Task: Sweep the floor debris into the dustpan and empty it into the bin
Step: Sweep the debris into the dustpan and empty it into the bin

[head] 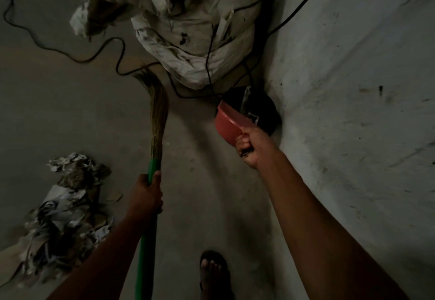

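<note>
right hand grips dustpan over bin | left hand grips broom

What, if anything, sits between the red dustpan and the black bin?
Nothing visible. The right hand holds the dustpan tipped at the rim of the black bin, which stands against the wall. Black cables run on the floor beside it, not between.

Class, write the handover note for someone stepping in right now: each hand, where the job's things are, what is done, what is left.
Left hand grips the green-handled broom, bristles on the floor.
Right hand grips the red dustpan, tipped over the black bin by the wall.
Whether the pan has emptied cannot be seen.
Left: a pile of paper debris lies unswept at the left; sweep it up and bin it.
</note>
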`<state>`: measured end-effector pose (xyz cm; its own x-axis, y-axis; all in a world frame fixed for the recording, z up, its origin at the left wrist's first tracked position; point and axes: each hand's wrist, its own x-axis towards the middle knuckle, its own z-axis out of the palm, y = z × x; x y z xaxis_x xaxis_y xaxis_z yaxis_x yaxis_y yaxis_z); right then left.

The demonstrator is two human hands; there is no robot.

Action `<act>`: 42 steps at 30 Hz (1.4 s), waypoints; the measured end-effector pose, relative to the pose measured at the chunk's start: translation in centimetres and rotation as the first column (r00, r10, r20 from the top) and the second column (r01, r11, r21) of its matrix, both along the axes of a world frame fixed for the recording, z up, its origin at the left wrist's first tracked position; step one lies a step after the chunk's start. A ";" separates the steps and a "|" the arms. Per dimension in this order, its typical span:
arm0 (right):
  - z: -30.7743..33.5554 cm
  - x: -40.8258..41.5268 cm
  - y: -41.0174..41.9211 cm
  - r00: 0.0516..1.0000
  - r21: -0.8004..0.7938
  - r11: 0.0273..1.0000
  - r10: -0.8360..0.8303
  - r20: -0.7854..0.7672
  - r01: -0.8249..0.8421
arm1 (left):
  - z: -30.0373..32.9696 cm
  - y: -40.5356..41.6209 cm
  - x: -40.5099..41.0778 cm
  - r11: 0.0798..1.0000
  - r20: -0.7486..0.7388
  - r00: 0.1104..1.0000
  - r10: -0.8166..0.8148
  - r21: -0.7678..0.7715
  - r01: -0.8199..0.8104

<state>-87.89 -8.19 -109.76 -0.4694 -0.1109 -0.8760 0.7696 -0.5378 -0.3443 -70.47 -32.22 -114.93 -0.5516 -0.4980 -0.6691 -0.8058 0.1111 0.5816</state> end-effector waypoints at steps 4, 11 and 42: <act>1.7 1.7 -0.8 1.000 0.078 0.997 0.012 -0.027 -0.010 | -0.2 0.0 0.8 0.999 -0.001 1.000 0.023 0.026 -0.023; 0.3 10.5 -5.1 0.902 0.538 0.795 0.410 -0.138 -0.280 | 0.3 -0.9 3.2 1.000 0.016 1.000 0.004 -0.011 -0.003; -10.7 32.9 -28.5 0.445 0.777 0.236 0.894 0.062 -0.584 | -2.5 -30.3 40.0 0.915 0.220 0.975 0.026 -0.399 0.066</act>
<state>-54.97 -36.72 -120.47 -0.7392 -0.1111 -0.6642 0.4220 0.6921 -0.5855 -30.50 -62.54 -117.39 -0.4288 -0.7399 -0.5183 -0.9017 0.3152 0.2960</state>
